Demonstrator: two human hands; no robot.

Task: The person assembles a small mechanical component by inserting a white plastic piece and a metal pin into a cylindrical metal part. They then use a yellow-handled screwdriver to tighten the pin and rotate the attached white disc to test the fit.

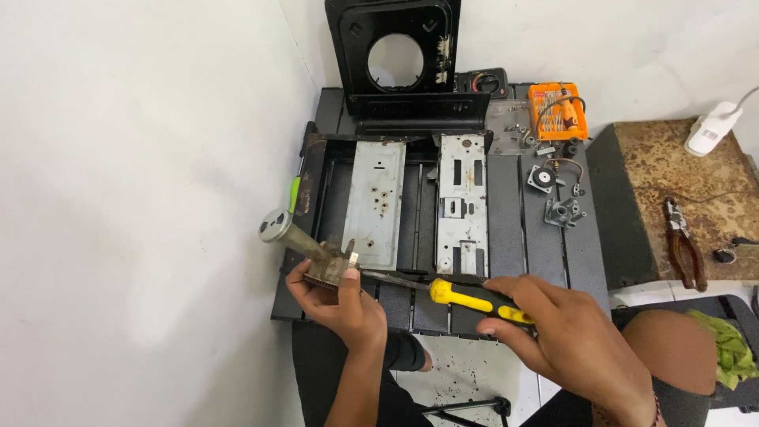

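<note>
Head view, looking down on a dark slatted work table (506,237) set against a white wall. The left hand (336,300) is closed around a small rusty metal part (320,255), a tube with a round cap at its far end and a bracket at the near end, held just above the table's front left corner. The right hand (553,332) is wrapped around the yellow-and-black handle of a screwdriver (466,297); its shaft runs leftward and the tip meets the bracket of the part. Behind the hands, a black tray (336,198) lies on the table, holding two upright grey metal plates: a plain plate (375,202) on the left and a slotted plate (462,202) on the right. A black cover (395,55) with a round opening leans against the wall at the back. To its right lie an orange bit case (558,111) and several small metal fittings (557,198). Farther right, apart from the table, a rusty box (688,182) carries pliers (684,245) and a white plug (711,130). A green rag (731,348) lies at lower right.
</note>
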